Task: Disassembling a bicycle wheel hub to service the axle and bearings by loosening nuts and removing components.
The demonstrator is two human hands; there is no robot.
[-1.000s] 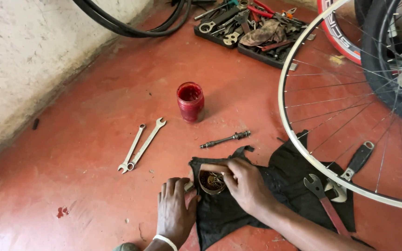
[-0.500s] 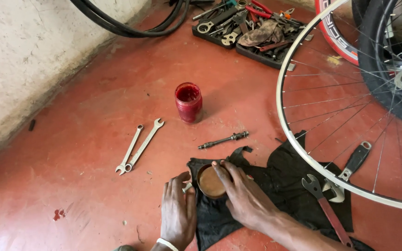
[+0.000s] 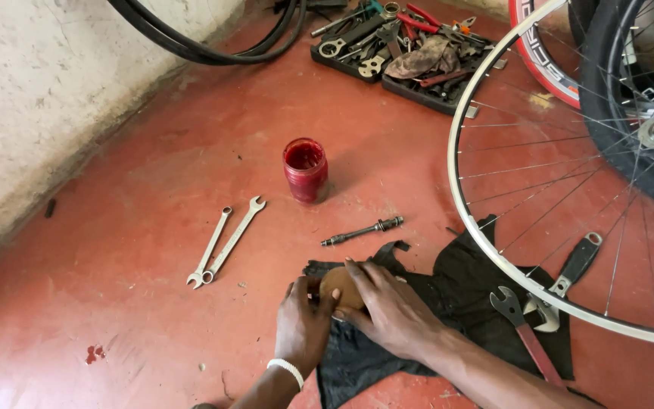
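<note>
Both my hands meet over a small round brown tin [image 3: 339,286] that rests on a black cloth [image 3: 463,295] spread on the red floor. My left hand [image 3: 302,327], with a white band at the wrist, grips the tin's left side. My right hand [image 3: 392,312] lies over its right side, fingers curled on its top edge. Only the tin's brown top shows; the rest is hidden under my fingers.
An open red jar [image 3: 305,168] stands beyond the hands. Two spanners [image 3: 225,241] lie to the left and a thin axle [image 3: 362,231] just above the cloth. A spoked wheel [image 3: 469,227], a red-handled wrench [image 3: 525,329], a black-handled tool [image 3: 575,266] and a tool tray [image 3: 399,47] are at right and back.
The tin showed a dark open inside with a ring a second ago; now a brown top covers it. My right hand has slid further over it.
</note>
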